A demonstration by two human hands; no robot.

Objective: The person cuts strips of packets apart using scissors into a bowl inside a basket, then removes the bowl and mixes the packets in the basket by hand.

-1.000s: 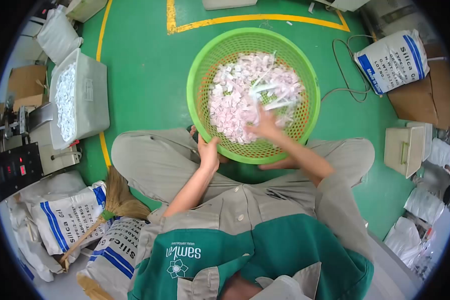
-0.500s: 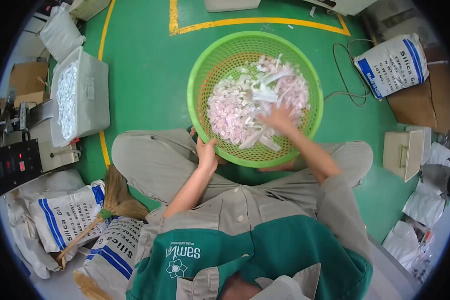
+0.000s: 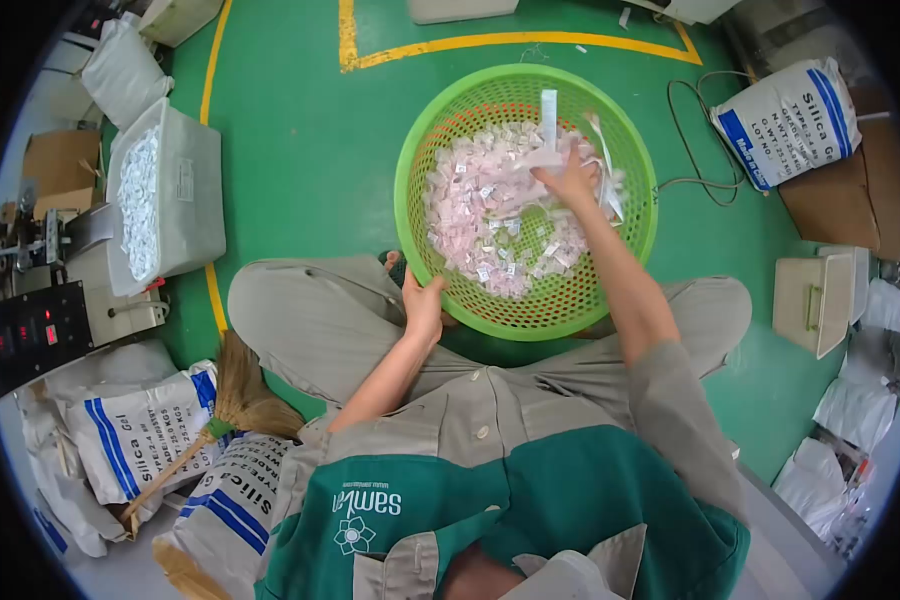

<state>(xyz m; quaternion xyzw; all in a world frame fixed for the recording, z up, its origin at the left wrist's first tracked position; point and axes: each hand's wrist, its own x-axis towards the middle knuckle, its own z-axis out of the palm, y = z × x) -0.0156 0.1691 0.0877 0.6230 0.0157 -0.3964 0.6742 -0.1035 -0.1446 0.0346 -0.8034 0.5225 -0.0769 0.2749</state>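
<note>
A round green plastic basket with a mesh wall sits in front of my crossed legs. Inside lies a heap of small pinkish-white sachets, and a patch of mesh bottom shows through the heap. My left hand is closed on the basket's near-left rim. In the right half of the basket my right hand has its fingers curled around white sachet strips, one of which points up and away. Long white strips also lie against the right wall. The ends of my right fingers are partly hidden.
On the left stands a pale bin full of white sachets, beside a machine panel. A broom leans over silica gel sacks. Another silica gel sack rests on a cardboard box at right, near a cable.
The basket has shifted slightly right. My right hand has moved away from me and gathered strips; the sachets have been stirred, baring some mesh. My left hand stays on the rim.
</note>
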